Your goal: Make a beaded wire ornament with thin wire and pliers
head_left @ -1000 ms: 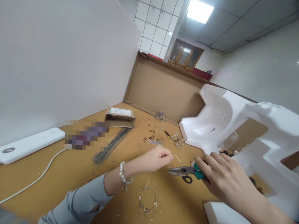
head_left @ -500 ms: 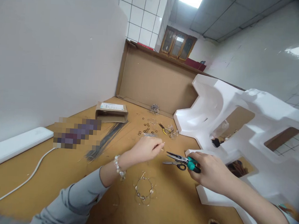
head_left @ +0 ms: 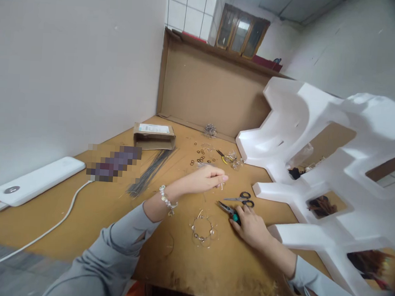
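My left hand (head_left: 207, 179), with a beaded bracelet (head_left: 167, 199) at the wrist, is closed in a pinch above the table. A tiny clear or metallic piece (head_left: 222, 186) shows at its fingertips; its kind is too small to make out. My right hand (head_left: 251, 226) lies low over the table, fingers closed round the green handle of the pliers (head_left: 227, 208), whose jaws point left. Just beyond it rest dark-handled scissors (head_left: 239, 199). Between my forearms lies a wire ring with clear beads (head_left: 202, 237).
Dark small rings (head_left: 200, 159), yellow-handled pliers (head_left: 222, 156) and tangled wire pieces (head_left: 210, 130) lie farther back. Left are a wire bundle (head_left: 151, 172), an open small box (head_left: 154, 140) and a white power bank (head_left: 43, 178) with cable. White foam (head_left: 278, 192) borders the right side.
My right hand has brought the pliers down and left to the tabletop, nearer the bead ring. The scissors now show clear of the pliers. My left hand keeps its pinch; the view has tilted down.
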Action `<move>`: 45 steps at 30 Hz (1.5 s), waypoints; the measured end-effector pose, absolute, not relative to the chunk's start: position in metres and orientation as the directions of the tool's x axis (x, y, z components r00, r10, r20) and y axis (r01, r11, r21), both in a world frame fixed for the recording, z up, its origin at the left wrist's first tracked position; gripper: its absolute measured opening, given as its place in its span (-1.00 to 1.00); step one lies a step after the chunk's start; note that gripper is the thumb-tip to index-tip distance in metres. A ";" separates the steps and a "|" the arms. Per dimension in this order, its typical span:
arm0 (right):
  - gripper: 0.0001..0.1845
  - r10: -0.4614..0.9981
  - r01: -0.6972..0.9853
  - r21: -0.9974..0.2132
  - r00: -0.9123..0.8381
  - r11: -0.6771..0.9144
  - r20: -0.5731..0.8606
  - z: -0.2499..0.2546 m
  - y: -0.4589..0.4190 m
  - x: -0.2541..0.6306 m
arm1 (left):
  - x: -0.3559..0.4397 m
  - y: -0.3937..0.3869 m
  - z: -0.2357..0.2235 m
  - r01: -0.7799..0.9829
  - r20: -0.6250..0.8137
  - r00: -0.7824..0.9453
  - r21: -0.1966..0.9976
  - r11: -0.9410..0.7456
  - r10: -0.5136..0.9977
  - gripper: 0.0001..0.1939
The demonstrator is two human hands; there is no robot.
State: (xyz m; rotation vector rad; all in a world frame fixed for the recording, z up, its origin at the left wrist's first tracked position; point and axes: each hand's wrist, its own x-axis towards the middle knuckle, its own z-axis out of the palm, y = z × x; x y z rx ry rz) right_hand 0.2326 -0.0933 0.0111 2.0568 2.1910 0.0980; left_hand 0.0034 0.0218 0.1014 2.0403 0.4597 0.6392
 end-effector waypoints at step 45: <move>-0.64 0.950 0.249 -0.943 -0.164 -0.220 -0.265 0.020 -0.066 0.192 | 0.001 -0.017 0.009 0.476 0.131 0.809 0.426 -0.769 0.573 -0.65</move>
